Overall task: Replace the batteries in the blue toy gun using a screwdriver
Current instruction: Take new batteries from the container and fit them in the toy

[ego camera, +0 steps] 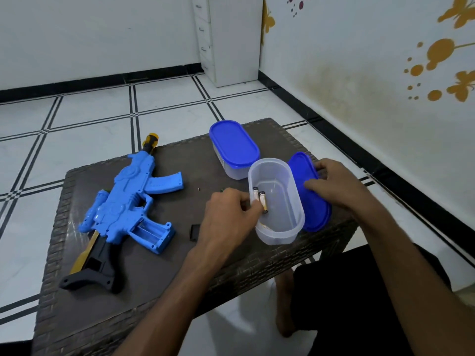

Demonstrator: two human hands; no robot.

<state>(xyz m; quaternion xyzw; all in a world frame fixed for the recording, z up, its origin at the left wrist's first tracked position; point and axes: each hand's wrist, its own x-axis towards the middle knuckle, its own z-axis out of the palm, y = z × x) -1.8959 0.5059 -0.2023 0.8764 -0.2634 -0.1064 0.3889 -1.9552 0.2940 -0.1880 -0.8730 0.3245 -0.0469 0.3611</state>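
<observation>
Two batteries lie side by side in the open clear container at the desk's right, long axes running near to far, their near ends pinched by the left hand's fingers. The blue toy gun lies well left, barrel pointing far, its empty battery bay facing up. The right hand rests flat, fingers relaxed, on the blue lid.

Toy gun lies on table, left side, muzzle over far edge, stock twd near-left corner, battery compartment open on its right. Battery cover just right of it, mid-table. Tiny screw behind that. Lidded container at far edge, right of centre. Open container in front of it, touching; two batteries in it. Loose lid leans on its right side, nr right edge. Left hand at open container's left rim, right hand on lid.
</observation>
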